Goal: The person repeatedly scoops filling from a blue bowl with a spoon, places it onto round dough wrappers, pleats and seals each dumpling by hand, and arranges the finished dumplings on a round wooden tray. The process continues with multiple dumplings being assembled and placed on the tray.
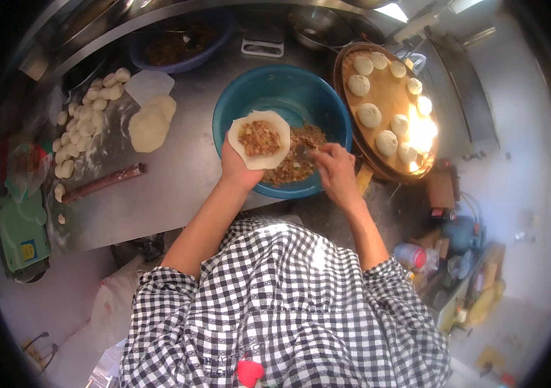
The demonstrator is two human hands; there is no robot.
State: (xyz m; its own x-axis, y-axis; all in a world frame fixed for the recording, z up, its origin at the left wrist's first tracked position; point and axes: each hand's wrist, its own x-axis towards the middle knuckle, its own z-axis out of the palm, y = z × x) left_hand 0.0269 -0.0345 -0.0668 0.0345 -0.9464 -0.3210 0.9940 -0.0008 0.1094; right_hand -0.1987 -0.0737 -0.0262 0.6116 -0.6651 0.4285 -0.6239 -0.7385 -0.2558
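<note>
On my left hand point(239, 167) lies a flat round dough wrapper point(258, 163) with a mound of minced filling point(259, 138) in its middle. Both are over the left part of a teal plastic basin point(282, 72). My right hand point(337, 170) grips a utensil, probably a spoon, whose end is in the loose filling point(282, 175) inside the basin; its handle is mostly hidden by my fingers. Rolled dough wrappers point(149, 128) lie overlapping on the metal table to the left, above a rolling pin point(104, 183).
Many small dough pieces point(86, 128) lie on the floured metal table point(178, 194) at left. A round steamer tray point(377, 140) with several pleated buns point(369, 115) stands right of the basin. Behind are a blue basin point(180, 67), a white-handled item point(262, 48) and a metal wok point(321, 26).
</note>
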